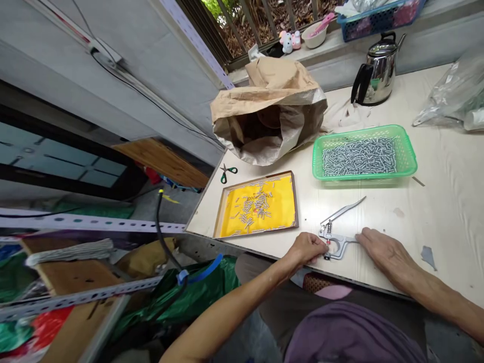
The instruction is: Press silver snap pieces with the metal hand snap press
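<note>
Pliers (pixel 336 241) lie flat on the table (pixel 434 201) between the two hands, with the upper handle raised. Left hand (pixel 307 248) is curled, fingertips pinched on the tool's head; whether a small part sits there cannot be told. Right hand (pixel 381 250) lies open, palm down, fingertips on the lower handle. Judged step: loading the head. A squeeze calls for the right hand to wrap both handles. Tray (pixel 282 209) of metal pins (pixel 257 204) lies just beyond the left hand, and the green basket (pixel 363 176) beyond the right.
</note>
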{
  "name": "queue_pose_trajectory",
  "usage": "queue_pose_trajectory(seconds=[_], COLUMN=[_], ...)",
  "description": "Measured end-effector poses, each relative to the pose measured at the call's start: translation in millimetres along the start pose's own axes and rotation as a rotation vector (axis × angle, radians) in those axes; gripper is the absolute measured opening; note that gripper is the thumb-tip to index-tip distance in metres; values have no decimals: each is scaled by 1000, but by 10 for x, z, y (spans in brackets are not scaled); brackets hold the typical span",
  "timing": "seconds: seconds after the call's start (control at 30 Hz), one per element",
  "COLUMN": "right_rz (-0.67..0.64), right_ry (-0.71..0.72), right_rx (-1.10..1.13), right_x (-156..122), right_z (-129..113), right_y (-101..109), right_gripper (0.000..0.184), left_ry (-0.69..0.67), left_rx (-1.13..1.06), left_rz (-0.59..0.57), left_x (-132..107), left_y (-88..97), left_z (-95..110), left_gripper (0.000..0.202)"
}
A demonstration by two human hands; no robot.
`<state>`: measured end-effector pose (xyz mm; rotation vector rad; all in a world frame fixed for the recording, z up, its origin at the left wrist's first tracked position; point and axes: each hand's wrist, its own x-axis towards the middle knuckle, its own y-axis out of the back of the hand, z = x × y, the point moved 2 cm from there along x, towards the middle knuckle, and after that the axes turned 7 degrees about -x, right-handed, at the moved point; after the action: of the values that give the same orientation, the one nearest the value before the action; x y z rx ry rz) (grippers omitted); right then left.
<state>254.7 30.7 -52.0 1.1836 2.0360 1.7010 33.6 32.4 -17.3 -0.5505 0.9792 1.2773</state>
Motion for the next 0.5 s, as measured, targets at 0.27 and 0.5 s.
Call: queue_pose_trajectory(seconds=[0.27, 0.5], right_rz=[61, -87], right_ry=[28, 16], right_rx=[-23, -91], right_x=[72, 151], right_z=[-51, -102], right_y=[70, 240], right_gripper=[32, 26], left_ry=[30, -10], left_rx=[59, -58], left_rz=[-52, -33], left_x=[4, -1], left_y=[-6, -37], left_z=[67, -30], left_gripper=[14, 11])
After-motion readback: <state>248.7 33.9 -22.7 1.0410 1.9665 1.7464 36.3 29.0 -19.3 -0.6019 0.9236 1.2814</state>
